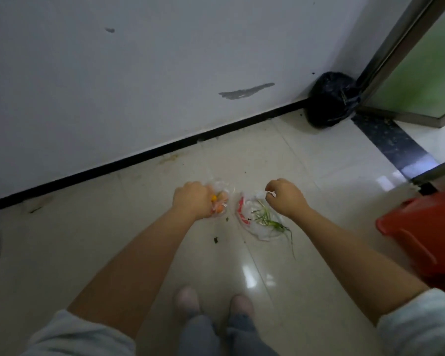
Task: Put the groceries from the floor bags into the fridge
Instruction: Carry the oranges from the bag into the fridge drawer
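Note:
Two small clear plastic bags lie on the pale tiled floor in front of my feet. The left bag (220, 199) holds orange and yellow produce, and my left hand (190, 199) grips its top. The right bag (254, 222) has red print and holds green onions (270, 222) whose leaves trail out onto the tiles. My right hand (284, 197) hovers over this bag's upper edge with its fingers curled; whether they pinch the plastic is hard to tell. No fridge is in view.
A white wall (139, 86) with a black skirting runs diagonally behind the bags. A tied black rubbish bag (330, 100) sits in the corner by a metal door frame (401, 47). A red plastic stool (421, 235) stands at the right. Dirt specks (215, 240) dot the floor.

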### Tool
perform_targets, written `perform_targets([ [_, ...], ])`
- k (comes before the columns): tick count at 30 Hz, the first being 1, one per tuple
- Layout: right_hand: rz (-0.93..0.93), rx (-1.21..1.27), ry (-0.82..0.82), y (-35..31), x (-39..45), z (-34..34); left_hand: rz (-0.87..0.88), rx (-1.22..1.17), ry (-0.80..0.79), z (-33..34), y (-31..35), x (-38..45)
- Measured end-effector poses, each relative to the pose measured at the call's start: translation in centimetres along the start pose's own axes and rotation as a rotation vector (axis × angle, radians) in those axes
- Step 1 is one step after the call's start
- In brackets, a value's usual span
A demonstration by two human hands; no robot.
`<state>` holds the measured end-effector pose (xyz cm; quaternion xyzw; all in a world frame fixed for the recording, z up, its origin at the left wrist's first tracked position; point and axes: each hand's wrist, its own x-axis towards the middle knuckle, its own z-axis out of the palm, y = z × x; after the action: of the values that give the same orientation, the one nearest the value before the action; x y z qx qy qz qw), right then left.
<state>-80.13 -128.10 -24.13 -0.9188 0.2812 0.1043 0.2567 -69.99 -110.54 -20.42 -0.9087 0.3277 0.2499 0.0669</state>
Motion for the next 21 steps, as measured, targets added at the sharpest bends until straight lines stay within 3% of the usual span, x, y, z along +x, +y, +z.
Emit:
perform_targets([
  [5,0.221,0.070,-0.037,2.7,6.0,4.0,0.043,0.058,-0.147,1.0,-3.4,9.2],
  [12,0.446,0.069,-0.097,7.2,12.0,11.5,0.212,0.151,-0.136,5.0,-3.6,23.8],
  [21,0.538,0.119,-0.157,17.9,23.8,32.4,0.361,0.136,-0.173,25.8,1.0,42.5],
])
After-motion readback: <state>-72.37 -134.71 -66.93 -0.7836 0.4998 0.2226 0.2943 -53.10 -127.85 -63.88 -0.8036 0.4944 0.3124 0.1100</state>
